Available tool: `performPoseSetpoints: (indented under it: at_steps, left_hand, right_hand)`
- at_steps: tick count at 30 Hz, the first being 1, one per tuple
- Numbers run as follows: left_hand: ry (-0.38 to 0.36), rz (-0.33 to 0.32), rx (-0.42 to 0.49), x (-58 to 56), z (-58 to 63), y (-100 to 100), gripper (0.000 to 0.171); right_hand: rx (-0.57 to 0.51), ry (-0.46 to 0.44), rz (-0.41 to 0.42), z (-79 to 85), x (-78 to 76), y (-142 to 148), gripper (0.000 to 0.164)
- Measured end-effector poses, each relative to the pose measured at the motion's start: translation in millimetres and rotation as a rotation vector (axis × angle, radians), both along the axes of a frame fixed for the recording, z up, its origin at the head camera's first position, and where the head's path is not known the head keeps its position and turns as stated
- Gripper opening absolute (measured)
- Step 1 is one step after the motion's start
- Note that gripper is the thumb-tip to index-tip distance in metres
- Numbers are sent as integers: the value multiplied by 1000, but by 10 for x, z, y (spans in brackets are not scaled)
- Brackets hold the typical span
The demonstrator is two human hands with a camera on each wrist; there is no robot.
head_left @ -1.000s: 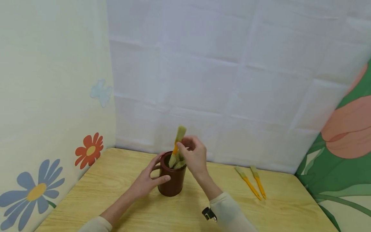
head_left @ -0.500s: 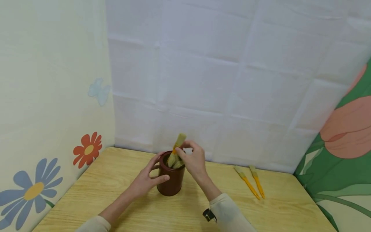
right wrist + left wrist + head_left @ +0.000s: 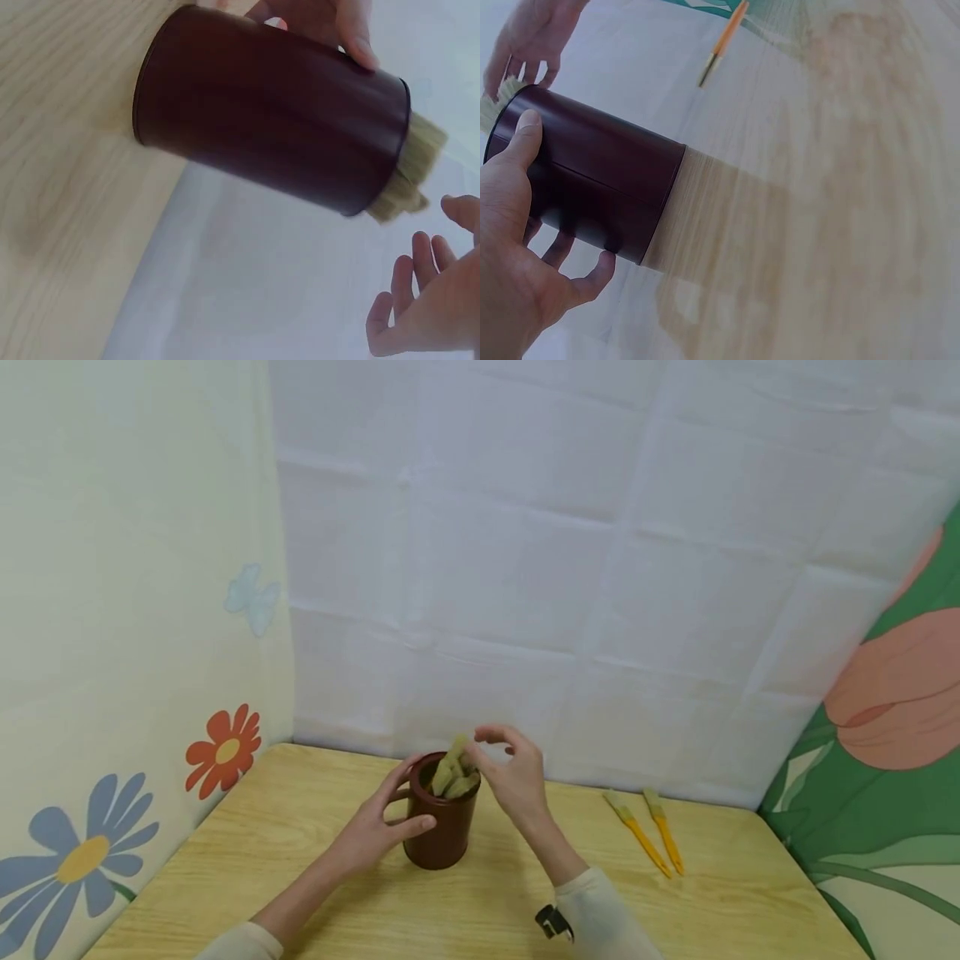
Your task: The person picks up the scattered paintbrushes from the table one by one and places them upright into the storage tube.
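Observation:
A dark brown mug (image 3: 441, 835) with a side handle stands upright on the wooden table. My left hand (image 3: 367, 831) holds it from the left, thumb against the front and the other fingers round its far side. Pale bristles of several brushes (image 3: 453, 777) stick up out of the mug; their handles are hidden inside. My right hand (image 3: 517, 781) hovers at the rim beside the bristles, fingers loosely bent and holding nothing. In the right wrist view a small gap separates the right fingertips (image 3: 459, 210) from the bristles (image 3: 416, 157).
Two brushes with orange handles, a left one (image 3: 639, 835) and a right one (image 3: 665, 835), lie on the table (image 3: 742, 877) to the right. A white cloth backdrop (image 3: 465, 568) rises close behind the mug. Flower-patterned panels flank both sides.
My right hand has lowered a brush into the mug, let go of it and drawn slightly right. Only the bristles now show. The left hand has kept its hold on the mug.

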State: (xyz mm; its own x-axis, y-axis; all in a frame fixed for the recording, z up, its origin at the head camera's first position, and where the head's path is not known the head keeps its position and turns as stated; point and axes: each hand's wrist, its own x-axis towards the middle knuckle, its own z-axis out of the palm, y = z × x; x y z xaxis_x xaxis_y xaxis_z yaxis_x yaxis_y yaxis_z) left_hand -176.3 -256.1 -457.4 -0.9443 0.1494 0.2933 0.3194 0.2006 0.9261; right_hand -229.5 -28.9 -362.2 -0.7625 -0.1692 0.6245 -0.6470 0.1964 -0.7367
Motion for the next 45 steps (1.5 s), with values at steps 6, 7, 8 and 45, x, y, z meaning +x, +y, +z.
performPoseSetpoints:
  at_steps: [6, 7, 8, 45]
  left_hand:
    - [-25, 9, -3, -5, -8, -2, 86]
    - [-29, 10, -1, -3, -3, -5, 86]
    - [-32, 8, 0, -2, 1, -9, 86]
    - [-27, 8, -19, -45, -32, -42, 85]
  right_hand:
    - [27, -7, -37, 18, -5, 452, 27]
    - [33, -14, -49, 10, -9, 547, 27]
    - [42, -17, -64, -6, -14, 645, 27]
    - [666, -370, -314, -952, -785, 2398, 19]
